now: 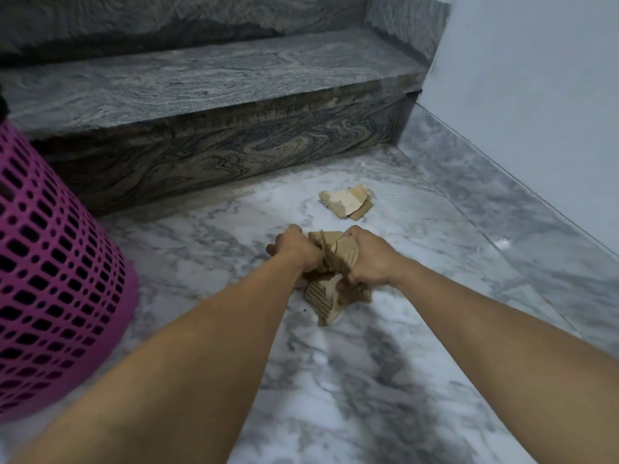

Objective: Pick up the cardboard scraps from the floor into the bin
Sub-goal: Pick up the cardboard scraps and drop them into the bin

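Note:
A bundle of brown cardboard scraps [330, 289] sits on the marble floor in the middle of the view. My left hand [294, 251] grips its left side and my right hand [368, 259] grips its right side, fingers curled into the cardboard. A corrugated piece sticks out below my hands. A second small pile of scraps [348, 203] lies on the floor just beyond, apart from my hands. The purple perforated bin [57, 262] stands at the left edge; its opening is out of view.
A grey stone step [214, 85] runs across the back, its riser [217, 155] meeting the white marble floor [335, 380]. A pale wall [536, 95] closes off the right side.

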The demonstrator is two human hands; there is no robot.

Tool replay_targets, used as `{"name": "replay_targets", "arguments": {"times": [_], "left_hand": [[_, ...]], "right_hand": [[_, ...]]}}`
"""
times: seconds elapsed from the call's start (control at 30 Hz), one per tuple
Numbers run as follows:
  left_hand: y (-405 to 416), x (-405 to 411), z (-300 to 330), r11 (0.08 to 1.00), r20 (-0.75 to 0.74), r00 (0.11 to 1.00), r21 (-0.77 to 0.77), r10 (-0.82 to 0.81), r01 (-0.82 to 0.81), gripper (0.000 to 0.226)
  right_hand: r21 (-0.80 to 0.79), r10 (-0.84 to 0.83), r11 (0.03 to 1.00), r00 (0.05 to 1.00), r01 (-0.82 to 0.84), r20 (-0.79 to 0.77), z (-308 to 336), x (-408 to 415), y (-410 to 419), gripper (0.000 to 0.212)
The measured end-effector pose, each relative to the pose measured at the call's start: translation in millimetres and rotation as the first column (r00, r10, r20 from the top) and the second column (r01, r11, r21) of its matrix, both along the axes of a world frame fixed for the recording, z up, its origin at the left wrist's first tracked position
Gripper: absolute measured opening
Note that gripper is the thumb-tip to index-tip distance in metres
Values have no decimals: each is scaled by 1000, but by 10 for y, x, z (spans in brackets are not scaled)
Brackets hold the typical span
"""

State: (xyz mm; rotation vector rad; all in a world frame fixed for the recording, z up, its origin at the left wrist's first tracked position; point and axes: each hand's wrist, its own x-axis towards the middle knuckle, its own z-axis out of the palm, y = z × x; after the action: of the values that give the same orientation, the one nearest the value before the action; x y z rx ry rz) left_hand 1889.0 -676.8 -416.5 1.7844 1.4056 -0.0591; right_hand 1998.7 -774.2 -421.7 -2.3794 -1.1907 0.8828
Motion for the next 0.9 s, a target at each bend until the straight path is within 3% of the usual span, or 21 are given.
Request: {"name": "replay_targets", "arguments": {"times": [0.1, 0.17, 0.23, 0.37, 0.6, 0.77, 0.9], "left_hand": [[31, 6, -25, 998, 28, 999, -54, -25, 27, 63], [41, 11, -33, 994, 46, 999, -110, -5, 10, 46], [9, -10, -2, 997, 12, 999, -54, -47, 48, 32], [20, -8, -88, 965, -81, 970, 112, -227, 236, 60], [2, -31, -33, 912, -278, 895, 119, -349, 393, 67], [71, -114, 120, 911, -309, 874, 48, -376, 409, 36], [159, -244, 268, 935, -241, 904, -49, -353, 351, 41]], "right_hand": [[49, -19, 999, 996, 23, -85, -34, -32, -44, 89], [83, -33, 996, 992, 43, -122, -60, -61, -71, 89], [111, -35, 992, 989, 51, -144, -74, -91, -92, 88], [160, -22, 986, 982, 53, -188, -69, -119, -127, 83], [170, -41, 982, 980, 76, -197, -104, -153, -173, 79], [150, -75, 983, 974, 109, -216, -118, -91, -209, 84], [114, -69, 987, 947, 110, -312, -10, -76, -228, 80]]}}
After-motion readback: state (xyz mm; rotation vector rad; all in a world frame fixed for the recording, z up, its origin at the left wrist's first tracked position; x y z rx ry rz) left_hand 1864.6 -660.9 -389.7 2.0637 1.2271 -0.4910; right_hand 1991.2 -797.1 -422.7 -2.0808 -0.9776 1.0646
